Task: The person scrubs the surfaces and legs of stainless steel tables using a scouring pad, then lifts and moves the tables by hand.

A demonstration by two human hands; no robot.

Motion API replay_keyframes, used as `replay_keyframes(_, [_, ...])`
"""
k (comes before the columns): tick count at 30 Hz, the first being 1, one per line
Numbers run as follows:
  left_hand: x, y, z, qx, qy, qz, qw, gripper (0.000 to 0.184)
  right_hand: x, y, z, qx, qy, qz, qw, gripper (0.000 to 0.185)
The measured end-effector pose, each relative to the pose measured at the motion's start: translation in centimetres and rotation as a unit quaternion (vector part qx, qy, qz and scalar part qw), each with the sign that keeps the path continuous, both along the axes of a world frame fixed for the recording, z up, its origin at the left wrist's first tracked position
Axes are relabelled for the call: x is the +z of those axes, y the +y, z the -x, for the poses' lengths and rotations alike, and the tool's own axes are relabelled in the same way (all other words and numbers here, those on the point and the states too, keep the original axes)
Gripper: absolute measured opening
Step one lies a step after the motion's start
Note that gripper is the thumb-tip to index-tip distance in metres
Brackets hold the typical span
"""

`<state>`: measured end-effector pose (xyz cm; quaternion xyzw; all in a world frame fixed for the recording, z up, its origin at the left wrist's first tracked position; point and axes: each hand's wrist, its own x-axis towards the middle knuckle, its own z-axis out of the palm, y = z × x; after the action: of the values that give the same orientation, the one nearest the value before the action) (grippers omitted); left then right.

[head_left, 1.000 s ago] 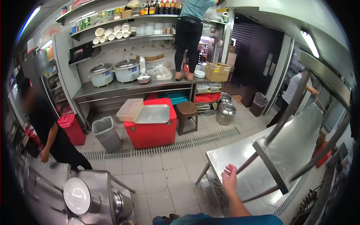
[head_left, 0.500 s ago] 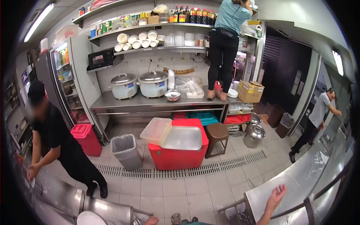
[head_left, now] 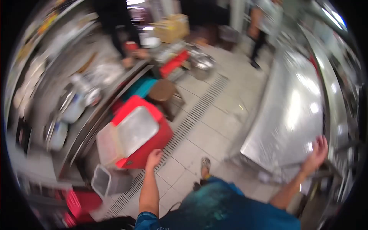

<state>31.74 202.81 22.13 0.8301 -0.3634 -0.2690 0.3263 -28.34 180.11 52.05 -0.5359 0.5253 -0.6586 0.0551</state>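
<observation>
My left hand (head_left: pixel 154 158) hangs in front of my body over the floor drain, near the corner of the red cooler box (head_left: pixel 163 134). Its fingers are blurred and loosely curled, and whether they hold anything does not show. My right hand (head_left: pixel 317 153) is raised at the right, over the near end of the steel table (head_left: pixel 281 111), fingers apart and nothing in them. A metal tray (head_left: pixel 138 128) and a translucent plastic bin (head_left: pixel 107 143) lie on the cooler.
A brown stool (head_left: pixel 161 91), a grey bin (head_left: pixel 111 182) and a red bin (head_left: pixel 82 203) stand along the drain. Metal pots (head_left: pixel 202 65) are on the floor farther back. One person stands on the counter (head_left: pixel 86 128); another person (head_left: pixel 262 28) is beyond the steel table.
The view has turned right and tilted, blurring the scene. My left hand has come up into fuller view. The person in black at the left is out of sight.
</observation>
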Motion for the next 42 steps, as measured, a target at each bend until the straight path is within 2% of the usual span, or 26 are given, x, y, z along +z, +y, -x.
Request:
replay_keyframes(1, [0.9,-1.4,0.2,0.042,0.095,0.003,0.995,0.030,-0.4,-0.8,-0.5,-0.015,-0.013,0.019,1.000,0.033])
replay_keyframes(2, [-7.6,-1.1,-3.9,0.024,0.101,0.084,0.991,0.028,-0.8,-2.0,-1.0,-0.012,-0.022,0.048,0.999,0.037])
replay_keyframes(4, [-11.4,-0.7,-5.9,0.086,0.165,-0.015,0.982,0.024,-0.2,-2.8,-2.1,-0.039,-0.017,0.042,0.998,0.040])
replay_keyframes(5, [-11.3,-0.4,-6.1,0.086,0.241,-0.098,0.962,0.011,0.3,-3.5,-2.8,-0.045,-0.031,0.037,0.998,0.040])
replay_keyframes(6, [-14.3,0.8,-8.0,-0.046,0.135,-0.203,0.969,0.028,0.5,-4.6,-3.3,-0.048,-0.050,0.035,0.997,0.041])
replay_keyframes(7, [-15.3,1.6,-8.2,-0.059,0.086,-0.258,0.960,0.015,0.6,-5.5,-3.6,-0.060,-0.048,0.038,0.996,0.041])
replay_keyframes(10, [-11.3,3.1,-5.5,-0.377,-0.135,-0.026,0.916,0.022,1.4,-7.4,-4.6,-0.111,-0.051,0.025,0.992,0.040])
replay_keyframes(12, [-10.2,1.7,-5.5,-0.363,-0.075,-0.091,0.924,0.023,1.8,-8.9,-4.9,-0.130,-0.045,0.038,0.990,0.040])
replay_keyframes(15, [-12.5,-2.8,-9.4,-0.238,0.054,-0.277,0.929,0.023,2.4,-10.7,-5.0,-0.177,-0.021,0.045,0.983,0.039])
replay_keyframes(19, [-18.0,-16.8,-16.5,-0.083,0.165,-0.351,0.918,0.024,3.0,-14.9,-4.8,-0.271,0.003,0.047,0.961,0.034])
replay_keyframes(21, [-19.9,-28.6,-20.4,-0.029,0.205,-0.308,0.929,0.024,2.9,-16.1,-4.1,-0.294,-0.034,0.016,0.955,0.030])
replay_keyframes(22, [-19.2,-33.9,-22.5,-0.013,0.271,-0.222,0.937,0.026,3.0,-16.7,-3.8,-0.307,-0.028,0.025,0.951,0.030])
replay_keyframes(23, [-19.4,-40.5,-24.4,-0.150,0.241,-0.187,0.940,0.027,3.5,-17.6,-3.5,-0.281,-0.144,0.021,0.949,0.031])
replay_keyframes(24, [-20.4,-47.5,-25.6,-0.365,-0.027,-0.090,0.926,0.025,4.0,-19.1,-3.4,-0.244,-0.258,0.021,0.935,0.033])
replay_keyframes(25, [-19.4,-53.4,-24.7,-0.160,0.140,-0.116,0.970,0.025,4.3,-20.4,-3.6,-0.239,-0.279,0.015,0.930,0.038])
replay_keyframes(26, [-15.7,-59.0,-22.7,-0.202,-0.027,-0.071,0.976,0.027,3.9,-21.5,-3.4,-0.244,-0.278,0.019,0.929,0.038])
replay_keyframes(27, [-18.5,-65.6,-22.8,-0.256,-0.030,-0.022,0.966,0.028,3.4,-22.8,-2.9,-0.248,-0.329,0.013,0.911,0.044])
replay_keyframes(28, [-12.4,-70.0,-18.7,-0.272,-0.005,0.000,0.962,0.029,3.5,-23.9,-2.6,-0.251,-0.379,0.006,0.891,0.050])
replay_keyframes(29, [-10.5,-75.4,-15.9,-0.308,0.030,0.030,0.950,0.029,4.2,-25.5,-4.2,-0.245,-0.436,0.030,0.866,0.060])
replay_keyframes(31, [-6.3,-85.9,-9.2,-0.396,0.030,0.096,0.913,0.030,4.2,-27.9,-2.8,-0.232,-0.465,0.090,0.850,0.061])
replay_keyframes(32, [1.7,-88.5,-4.4,-0.437,0.034,0.136,0.889,0.030,3.8,-28.7,-1.5,-0.217,-0.493,0.138,0.831,0.063])
replay_keyframes(34, [8.4,-96.8,3.6,-0.514,0.049,0.199,0.833,0.029,3.4,-29.7,2.1,-0.172,-0.446,0.200,0.855,0.059])
replay_keyframes(36, [19.0,-101.1,11.6,-0.556,0.068,0.283,0.778,0.029,2.8,-31.9,4.9,-0.230,-0.429,0.299,0.821,0.056])
replay_keyframes(37, [24.5,-103.2,15.2,-0.604,0.105,0.341,0.712,0.029,3.0,-33.0,5.0,-0.235,-0.424,0.312,0.817,0.056])
replay_keyframes(39, [34.9,-104.7,22.2,-0.619,0.090,0.415,0.661,0.032,4.1,-36.3,3.5,-0.384,-0.380,0.406,0.737,0.051])
replay_keyframes(42, [48.1,-106.3,32.3,-0.683,0.152,0.476,0.532,0.036,4.9,-38.0,3.4,-0.458,-0.369,0.448,0.674,0.044])
